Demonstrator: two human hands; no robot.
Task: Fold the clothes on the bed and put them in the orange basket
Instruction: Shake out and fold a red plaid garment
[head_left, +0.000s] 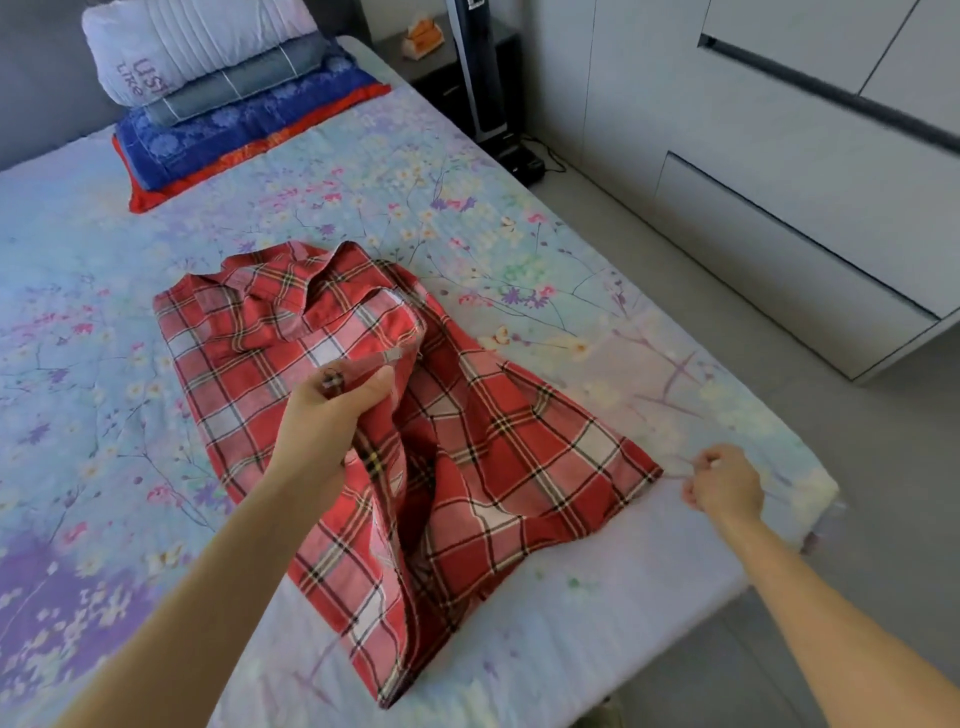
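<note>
Shirt: a red, white and black plaid cotton shirt lies on the bed, which has a pale blue and lilac floral sheet. The shirt is near the bed's right edge, its collar pointing toward the headboard and its hem toward the person.
Shirt's state: one side lies flat, while the middle is bunched and lifted into a ridge. No neat fold shows yet.
Left hand: the left hand is clenched on a gathered strip of the shirt's fabric near the middle and holds it up off the bed.
Right hand: the right hand sits just beside the shirt's lower right corner with its fingers curled. Blur hides whether it pinches the hem or holds nothing, so I cannot tell.
Basket: no orange basket is in view.
Progress: judging from this, the task is at an early stage. This shirt is only being arranged for folding.
Left to do: fold the sides and length of the shirt, carry it to the basket, then do the same for any other clothes, though none show here.
Other things: a stack of folded bedding in white, grey, blue and red sits at the head of the bed. White cabinet drawers stand across the floor.
</note>
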